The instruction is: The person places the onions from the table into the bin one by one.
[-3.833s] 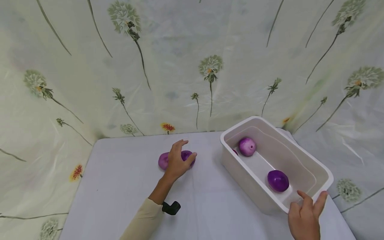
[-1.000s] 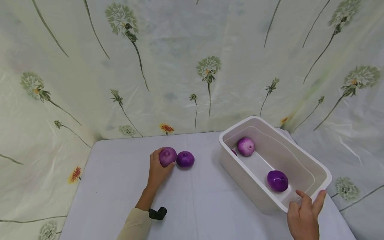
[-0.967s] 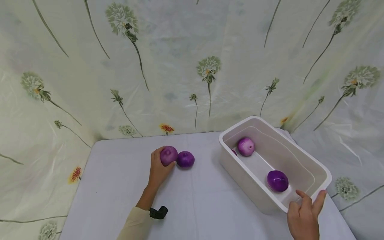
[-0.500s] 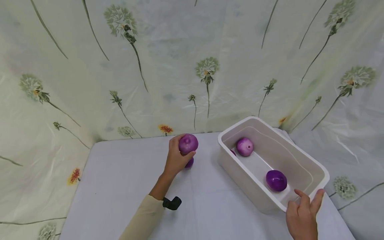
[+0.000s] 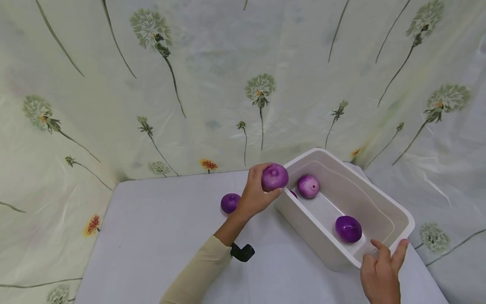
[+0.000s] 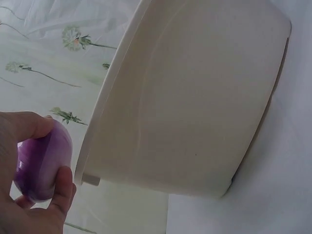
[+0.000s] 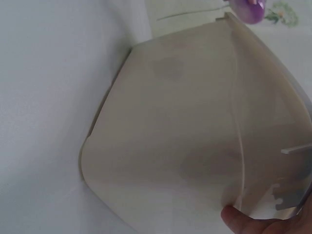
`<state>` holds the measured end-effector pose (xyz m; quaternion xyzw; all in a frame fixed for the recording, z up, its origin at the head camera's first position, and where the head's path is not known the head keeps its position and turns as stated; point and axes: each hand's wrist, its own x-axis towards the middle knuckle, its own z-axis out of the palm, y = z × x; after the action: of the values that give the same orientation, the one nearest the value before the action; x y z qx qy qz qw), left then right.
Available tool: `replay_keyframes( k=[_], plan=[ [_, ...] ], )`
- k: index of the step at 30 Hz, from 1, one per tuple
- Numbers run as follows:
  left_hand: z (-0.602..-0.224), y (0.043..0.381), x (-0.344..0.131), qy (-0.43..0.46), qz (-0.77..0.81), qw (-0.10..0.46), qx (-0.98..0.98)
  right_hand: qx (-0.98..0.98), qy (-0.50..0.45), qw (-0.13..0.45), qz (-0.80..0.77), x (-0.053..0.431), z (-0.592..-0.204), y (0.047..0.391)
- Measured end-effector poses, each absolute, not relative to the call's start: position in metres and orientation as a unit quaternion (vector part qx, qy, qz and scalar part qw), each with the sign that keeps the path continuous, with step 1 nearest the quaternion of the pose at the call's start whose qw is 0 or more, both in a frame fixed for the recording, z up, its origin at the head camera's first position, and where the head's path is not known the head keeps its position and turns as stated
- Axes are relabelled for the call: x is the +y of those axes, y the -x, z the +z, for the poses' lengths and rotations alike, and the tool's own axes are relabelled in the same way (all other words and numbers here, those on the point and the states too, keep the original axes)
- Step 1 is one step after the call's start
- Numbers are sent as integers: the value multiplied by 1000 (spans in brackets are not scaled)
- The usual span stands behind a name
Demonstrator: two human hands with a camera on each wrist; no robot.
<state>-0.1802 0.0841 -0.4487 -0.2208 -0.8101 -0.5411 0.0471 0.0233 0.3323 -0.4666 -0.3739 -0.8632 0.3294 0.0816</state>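
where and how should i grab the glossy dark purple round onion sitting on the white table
Take the glossy dark purple round onion around its widest part, probably best from above and slightly left: it is squat and rounded, its left side is unobstructed, and in the head view the left hand overlaps its right edge.

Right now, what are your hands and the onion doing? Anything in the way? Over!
Left hand holding onion up. Right hand gripping bin. Possible bump: bin's side, close beside that onion. Over.
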Motion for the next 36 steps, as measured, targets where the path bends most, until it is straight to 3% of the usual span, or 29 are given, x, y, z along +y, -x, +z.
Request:
replay_keyframes(
  k=[16, 36],
  plan=[
    [-432, 172, 125, 260, -499, 6, -827, -863, 371, 94, 331, 332, -465, -25],
    [-428, 149, 165, 334, -421, 9, -844, -866, 359, 103, 333, 334, -467, -28]
  ],
)
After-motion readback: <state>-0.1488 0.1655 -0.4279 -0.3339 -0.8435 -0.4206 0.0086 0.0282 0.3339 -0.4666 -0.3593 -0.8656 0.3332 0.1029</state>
